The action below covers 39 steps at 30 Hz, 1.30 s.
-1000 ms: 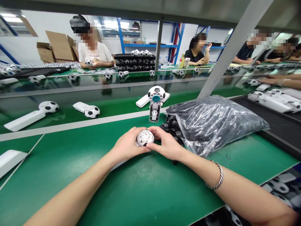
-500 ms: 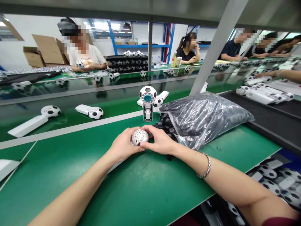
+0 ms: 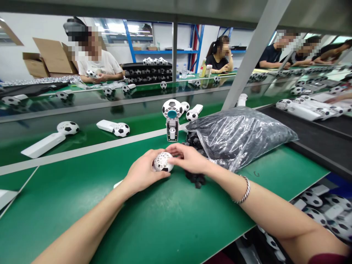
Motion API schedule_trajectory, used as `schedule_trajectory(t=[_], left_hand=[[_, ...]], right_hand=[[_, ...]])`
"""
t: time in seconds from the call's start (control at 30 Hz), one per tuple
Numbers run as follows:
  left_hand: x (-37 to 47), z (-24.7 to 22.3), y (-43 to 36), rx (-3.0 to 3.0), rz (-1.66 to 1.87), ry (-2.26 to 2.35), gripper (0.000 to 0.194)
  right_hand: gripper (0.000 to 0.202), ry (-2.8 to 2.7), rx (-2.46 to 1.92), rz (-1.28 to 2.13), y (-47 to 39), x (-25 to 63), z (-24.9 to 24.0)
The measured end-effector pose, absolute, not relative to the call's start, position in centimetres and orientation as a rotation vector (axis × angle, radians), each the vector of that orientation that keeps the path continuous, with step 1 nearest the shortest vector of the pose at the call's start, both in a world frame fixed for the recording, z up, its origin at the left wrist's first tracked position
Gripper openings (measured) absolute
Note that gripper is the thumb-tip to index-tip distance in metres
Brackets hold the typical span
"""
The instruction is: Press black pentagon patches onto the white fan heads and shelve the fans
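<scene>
My left hand (image 3: 141, 170) is wrapped around a white football-patterned ball piece (image 3: 162, 162), with openwork ribs on top and a black patch at its lower edge. A white end, perhaps its handle, shows beyond my left wrist. My right hand (image 3: 188, 157) is at the ball's right side, thumb and fingers apart. Its thumb overlaps the ball; whether it presses on it I cannot tell. Just right of the ball lies a pile of small black pieces (image 3: 195, 179), spilling from a clear plastic bag (image 3: 244, 135). Behind my hands stands an upright ball-headed device (image 3: 172, 119) with exposed insides.
White-handled football pieces (image 3: 45, 144) lie on the green belt (image 3: 85, 139) beyond a pale rail. A black tray (image 3: 310, 135) holding more is at right, with others below the table edge. A slanted post (image 3: 247, 55) rises behind the bag. Several co-workers sit across.
My right hand has loosened from the ball and risen slightly, uncovering more black pieces. The ball has tilted in my left hand. Pieces on the near belt have shifted right.
</scene>
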<state>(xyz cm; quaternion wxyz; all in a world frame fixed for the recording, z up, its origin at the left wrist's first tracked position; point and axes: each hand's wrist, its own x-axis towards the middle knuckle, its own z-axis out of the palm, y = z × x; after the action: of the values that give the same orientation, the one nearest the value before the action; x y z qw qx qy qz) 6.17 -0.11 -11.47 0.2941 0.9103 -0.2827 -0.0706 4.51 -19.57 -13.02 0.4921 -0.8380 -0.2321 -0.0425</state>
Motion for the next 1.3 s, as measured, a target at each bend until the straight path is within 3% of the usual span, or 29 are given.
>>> schedule_trajectory(t=[0.1,0.17,0.3,0.5,0.67,0.97,1.3], left_hand=[[6.7,-11.4,0.5,2.414,-0.246,-0.731,0.070],[7.1,-11.2,1.0,2.441,-0.259,-0.669,0.065],[7.5,-11.0,1.5,2.467,-0.204,-0.744,0.047],[7.6,-10.7,1.7,2.455,-0.193,-0.928,0.054],[7.7,-10.8,1.7,2.443,-0.178,-0.948,0.056],[8.1,-11.2,1.9,2.464,-0.114,-1.035,0.061],[7.1,-9.9,1.7,2.463,-0.293,-0.959,0.064]], right_hand=[[0.012,-0.441,-2.226,-0.281,-21.2,5.5,-12.4],[0.002,-0.419,-2.478,-0.348,-21.9,5.7,-12.2],[0.002,-0.436,-2.745,-0.244,-21.7,5.3,-12.4],[0.008,-0.413,-2.845,-0.144,-21.3,5.2,-12.7],[0.016,-0.485,-2.809,-0.090,-21.8,5.0,-12.1],[0.013,-0.779,-2.414,-0.115,-21.1,3.9,-11.0],[0.007,-0.888,-2.234,-0.148,-19.4,2.5,-11.1]])
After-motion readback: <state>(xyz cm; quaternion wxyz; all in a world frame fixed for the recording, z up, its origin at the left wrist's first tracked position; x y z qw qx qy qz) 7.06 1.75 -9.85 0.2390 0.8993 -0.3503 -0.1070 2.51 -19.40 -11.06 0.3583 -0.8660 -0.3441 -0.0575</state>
